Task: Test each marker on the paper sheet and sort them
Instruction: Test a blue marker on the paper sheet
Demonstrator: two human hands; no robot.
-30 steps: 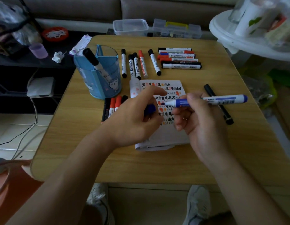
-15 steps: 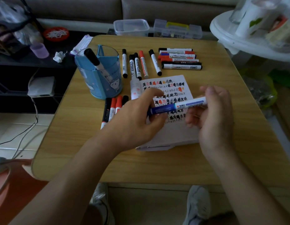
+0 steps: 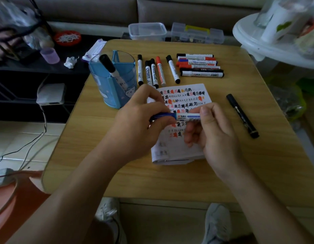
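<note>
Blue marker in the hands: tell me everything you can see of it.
The blue marker has a dark blue cap on its left end and a white, plastic-looking barrel with blue print too small to read. It is held roughly level above the paper sheet. The left hand grips the cap; the right hand pinches the barrel and hides its other end.

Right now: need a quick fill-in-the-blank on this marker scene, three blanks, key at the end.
1. The left hand and right hand together hold a whiteboard marker with a ____ cap.
2. The leaning marker in the blue pen holder has a ____ cap.
3. The lone black marker lies to the ____ of the paper sheet.
Missing words: blue; black; right.
</note>
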